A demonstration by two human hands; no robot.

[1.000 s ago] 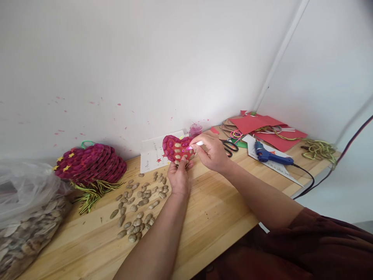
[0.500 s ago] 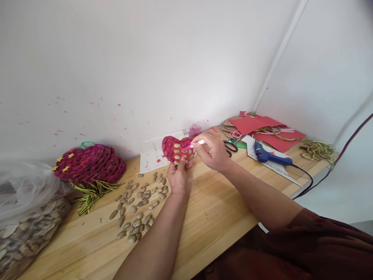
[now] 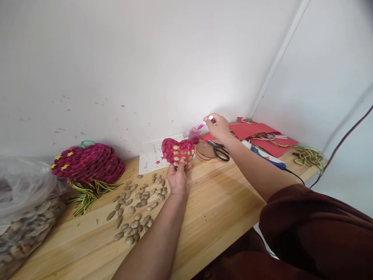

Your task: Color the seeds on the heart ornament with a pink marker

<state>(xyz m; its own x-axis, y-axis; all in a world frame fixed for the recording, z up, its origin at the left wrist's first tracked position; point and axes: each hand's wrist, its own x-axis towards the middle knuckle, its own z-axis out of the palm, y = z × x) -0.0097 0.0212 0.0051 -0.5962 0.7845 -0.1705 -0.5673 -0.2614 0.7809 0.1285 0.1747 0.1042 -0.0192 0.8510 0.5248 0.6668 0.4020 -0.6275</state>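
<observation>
My left hand [image 3: 178, 179] grips a heart-shaped piece [image 3: 177, 151] by its lower end, thumb on the front. Its red face carries rows of peanuts; those along the upper edge are painted magenta, while several lower ones are still pale. My right hand [image 3: 218, 126] pinches a small paintbrush [image 3: 207, 121] with a white handle and a magenta-stained tip. That tip is just above and right of a clear plastic cup [image 3: 194, 134] with magenta paint, which stands against the wall behind the heart.
Loose peanuts [image 3: 136, 223] lie left of my forearm. Stacked magenta hearts [image 3: 93, 163] with yarn tassels and a plastic bag of peanuts [image 3: 32, 221] are farther left. Scissors [image 3: 220, 151], red paper [image 3: 253, 128], a blue glue gun [image 3: 271, 161] and yarn [image 3: 309, 157] occupy the right side.
My right hand has lifted the paintbrush off the heart and carried it up and right to the paint cup. One middle peanut now looks magenta. My left hand keeps its hold.
</observation>
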